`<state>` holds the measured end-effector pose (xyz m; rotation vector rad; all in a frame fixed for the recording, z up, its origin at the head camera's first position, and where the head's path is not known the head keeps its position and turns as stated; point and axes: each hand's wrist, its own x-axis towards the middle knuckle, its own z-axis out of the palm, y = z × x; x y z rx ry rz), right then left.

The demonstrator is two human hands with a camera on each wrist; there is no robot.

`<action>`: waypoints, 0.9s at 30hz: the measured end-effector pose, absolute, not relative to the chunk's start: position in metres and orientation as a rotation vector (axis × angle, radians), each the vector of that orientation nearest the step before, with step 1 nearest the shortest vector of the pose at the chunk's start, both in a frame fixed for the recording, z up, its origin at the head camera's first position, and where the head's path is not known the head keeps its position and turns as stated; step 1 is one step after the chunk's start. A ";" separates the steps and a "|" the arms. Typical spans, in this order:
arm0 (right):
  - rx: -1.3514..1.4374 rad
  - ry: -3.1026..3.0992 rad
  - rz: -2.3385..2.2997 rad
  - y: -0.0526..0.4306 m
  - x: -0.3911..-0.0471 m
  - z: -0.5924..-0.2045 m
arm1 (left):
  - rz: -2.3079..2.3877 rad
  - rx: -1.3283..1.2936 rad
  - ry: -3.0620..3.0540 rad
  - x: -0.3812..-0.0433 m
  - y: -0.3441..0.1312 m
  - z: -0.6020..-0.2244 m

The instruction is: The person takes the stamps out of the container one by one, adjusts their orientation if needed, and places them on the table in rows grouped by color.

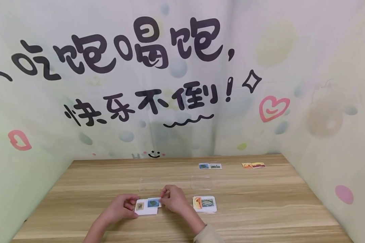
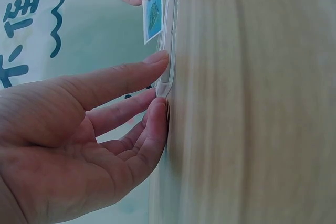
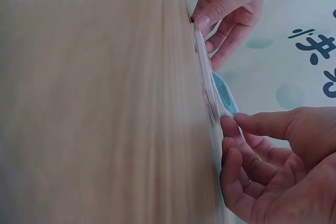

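Note:
A shallow clear plastic box (image 1: 147,211) with a white inside lies on the table, with a small brown stamp (image 1: 140,206) at its left end. My left hand (image 1: 123,207) grips that end of the box, thumb on the near side and fingers on the far side. Between thumb and fingertips, my right hand (image 1: 174,199) pinches the right edge of a blue stamp (image 1: 153,202). This stamp is above the right part of the box, tilted in the left wrist view. Whether it touches the box I cannot tell.
To the right stands a second box (image 1: 211,209) with an orange stamp and a greenish one in it. Two clear lids (image 1: 149,184) (image 1: 201,182) lie behind the boxes. Farther back are a blue-and-green stamp pair (image 1: 210,166) and an orange-and-red pair (image 1: 254,165). A printed curtain (image 1: 182,141) hangs behind.

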<state>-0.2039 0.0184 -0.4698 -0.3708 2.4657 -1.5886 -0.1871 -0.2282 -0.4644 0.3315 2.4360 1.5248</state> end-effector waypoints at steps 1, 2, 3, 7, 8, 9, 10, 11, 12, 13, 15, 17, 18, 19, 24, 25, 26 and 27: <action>-0.372 2.463 -1.591 0.019 -0.204 -0.470 | 1.523 0.328 2.438 -0.187 -0.228 -0.464; -0.373 2.460 -1.593 0.019 -0.204 -0.469 | 1.519 0.326 2.441 -0.187 -0.228 -0.464; -0.375 2.457 -1.597 0.020 -0.204 -0.469 | 1.515 0.325 2.445 -0.187 -0.227 -0.464; -0.378 2.455 -1.606 0.021 -0.205 -0.467 | 1.505 0.320 2.454 -0.187 -0.227 -0.464; -0.379 2.456 -1.609 0.021 -0.205 -0.466 | 1.504 0.321 2.455 -0.187 -0.227 -0.464; -0.378 2.456 -1.610 0.021 -0.205 -0.466 | 1.505 0.321 2.456 -0.187 -0.227 -0.464; -0.376 2.457 -1.610 0.022 -0.205 -0.465 | 1.506 0.323 2.455 -0.187 -0.227 -0.464; -0.375 2.458 -1.609 0.022 -0.205 -0.465 | 1.509 0.325 2.454 -0.187 -0.227 -0.464; -0.374 2.460 -1.608 0.022 -0.205 -0.464 | 1.511 0.327 2.453 -0.187 -0.227 -0.464; -0.370 2.460 -1.607 0.022 -0.205 -0.464 | 1.510 0.330 2.455 -0.187 -0.227 -0.464; -0.375 2.460 -1.610 0.023 -0.205 -0.463 | 1.510 0.335 2.456 -0.187 -0.227 -0.464; -0.381 2.458 -1.617 0.023 -0.206 -0.462 | 1.512 0.337 2.456 -0.187 -0.227 -0.465; -0.381 2.456 -1.623 0.023 -0.206 -0.462 | 1.513 0.337 2.456 -0.187 -0.228 -0.465; -0.382 2.453 -1.630 0.023 -0.206 -0.462 | 1.514 0.337 2.456 -0.187 -0.228 -0.466; -0.369 2.442 -1.644 0.024 -0.207 -0.460 | 1.509 0.342 2.463 -0.188 -0.228 -0.466; -0.368 2.440 -1.650 0.024 -0.207 -0.460 | 1.507 0.343 2.466 -0.188 -0.228 -0.466; -0.367 2.438 -1.652 0.024 -0.207 -0.460 | 1.505 0.345 2.469 -0.188 -0.228 -0.466; -0.366 2.435 -1.658 0.024 -0.207 -0.459 | 1.506 0.345 2.469 -0.188 -0.228 -0.466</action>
